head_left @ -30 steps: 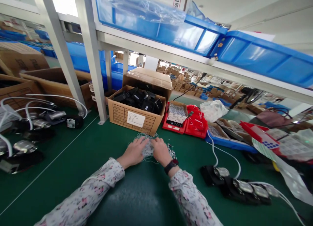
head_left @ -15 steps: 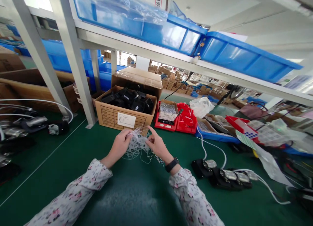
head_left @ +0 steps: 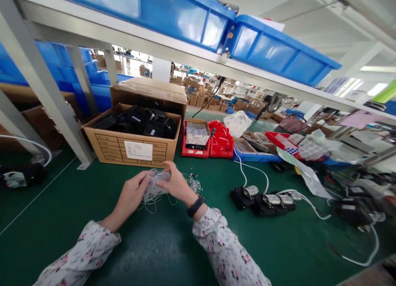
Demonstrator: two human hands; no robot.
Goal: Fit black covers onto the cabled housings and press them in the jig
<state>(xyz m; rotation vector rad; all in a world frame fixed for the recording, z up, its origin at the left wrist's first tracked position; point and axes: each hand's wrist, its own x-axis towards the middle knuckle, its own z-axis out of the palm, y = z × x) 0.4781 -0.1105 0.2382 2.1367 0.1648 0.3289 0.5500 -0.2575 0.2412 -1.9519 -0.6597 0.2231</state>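
Note:
A loose tangle of thin whitish threads (head_left: 152, 192) hangs between my two hands, just above the green tabletop. My left hand (head_left: 131, 195) pinches its left side between thumb and fingers. From the right, my right hand (head_left: 177, 184), with a dark band on the wrist, has its bent fingers closed on the upper part of the same bundle. Some loops droop below the hands. Small white and dark pieces (head_left: 194, 184) lie scattered on the table just beyond my right hand. Whether the threads carry tags or ends cannot be made out.
Behind my hands stands a cardboard box (head_left: 103, 147) of black parts. To its right are a red bin (head_left: 220, 139), a small box of metal bits (head_left: 198, 138) and a blue tray (head_left: 256, 157). Black devices with white cables (head_left: 272, 204) lie at right. A shelf (head_left: 185, 55) crosses overhead.
The view has swung to the right, so everything appears further left. My right hand has come in closer to the left and its fingers have closed on the threads; the bundle looks more gathered.

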